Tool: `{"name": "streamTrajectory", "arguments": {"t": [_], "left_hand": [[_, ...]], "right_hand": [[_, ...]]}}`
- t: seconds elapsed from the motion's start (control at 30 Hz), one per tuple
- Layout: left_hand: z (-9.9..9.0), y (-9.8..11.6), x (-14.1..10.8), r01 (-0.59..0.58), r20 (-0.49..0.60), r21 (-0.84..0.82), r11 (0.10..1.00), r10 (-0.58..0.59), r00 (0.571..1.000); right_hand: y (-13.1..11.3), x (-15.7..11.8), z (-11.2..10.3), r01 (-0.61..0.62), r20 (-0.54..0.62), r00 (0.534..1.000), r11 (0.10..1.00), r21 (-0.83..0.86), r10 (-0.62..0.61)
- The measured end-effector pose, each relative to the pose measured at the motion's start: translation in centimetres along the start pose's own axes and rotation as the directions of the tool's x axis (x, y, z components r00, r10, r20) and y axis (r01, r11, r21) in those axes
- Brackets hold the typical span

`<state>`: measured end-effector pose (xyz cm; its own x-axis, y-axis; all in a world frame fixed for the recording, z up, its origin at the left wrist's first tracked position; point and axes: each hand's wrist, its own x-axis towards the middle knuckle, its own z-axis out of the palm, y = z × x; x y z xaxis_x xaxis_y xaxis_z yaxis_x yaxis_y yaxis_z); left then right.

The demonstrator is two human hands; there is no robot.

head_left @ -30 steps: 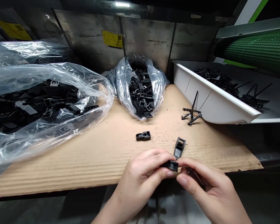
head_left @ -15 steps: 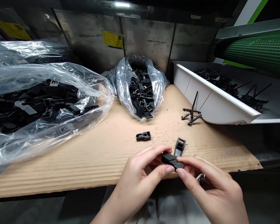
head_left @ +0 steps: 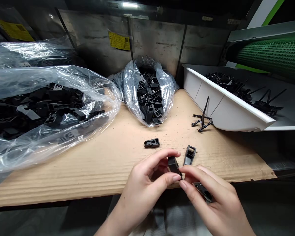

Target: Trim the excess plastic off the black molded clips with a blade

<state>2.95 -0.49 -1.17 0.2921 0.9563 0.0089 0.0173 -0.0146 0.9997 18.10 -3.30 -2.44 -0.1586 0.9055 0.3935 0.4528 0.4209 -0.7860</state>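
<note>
Above the front edge of the cardboard (head_left: 88,177), my left hand (head_left: 147,186) grips a black plastic part (head_left: 173,164) between thumb and fingers. My right hand (head_left: 211,196) pinches the lower right end of that same part with thumb and forefinger. A second dark piece (head_left: 203,191) is tucked in the curled fingers of my right hand, partly hidden. Just beyond my fingertips, a black open-framed part (head_left: 189,155) lies on the cardboard. Another black part (head_left: 151,143) lies farther left.
Clear bags of black parts stand at the left (head_left: 34,108) and back middle (head_left: 149,95). A white tray (head_left: 226,101) with dark spiky parts is at the right, beside a black pronged piece (head_left: 203,121). A green roller (head_left: 272,54) hangs above the tray.
The held part has been turned from lying nearly sideways to a steeper, end-up tilt. My right hand has shifted slightly left, and more of the piece in its curled fingers shows.
</note>
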Motion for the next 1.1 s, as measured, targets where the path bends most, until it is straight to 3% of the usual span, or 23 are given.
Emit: {"name": "streamTrajectory", "arguments": {"t": [0.2,0.47,0.7,0.83,1.1], "left_hand": [[0.0,0.4,0.2,-0.049,0.019,0.092,0.995,0.048,0.999],[0.0,-0.1,0.1,-0.003,0.047,-0.023,1.0,0.004,0.999],[-0.1,0.0,0.0,-0.157,0.085,0.253,0.955,0.14,0.987],[-0.1,0.0,0.0,-0.219,0.132,0.283,0.934,0.188,0.973],[-0.1,-0.2,-0.1,-0.221,0.142,0.343,0.913,0.182,0.973]], "right_hand": [[-0.1,0.1,-0.8,0.014,0.009,1.0,1.0,-0.028,-0.014],[-0.1,0.1,-1.5,0.002,0.061,0.998,0.998,-0.058,0.002],[0.0,-0.1,-1.6,-0.013,0.03,0.999,0.998,-0.054,0.014],[0.1,0.0,-1.5,0.005,0.031,1.0,0.997,-0.072,-0.003],[0.3,0.0,-1.3,0.086,0.015,0.996,0.982,-0.17,-0.085]]}}
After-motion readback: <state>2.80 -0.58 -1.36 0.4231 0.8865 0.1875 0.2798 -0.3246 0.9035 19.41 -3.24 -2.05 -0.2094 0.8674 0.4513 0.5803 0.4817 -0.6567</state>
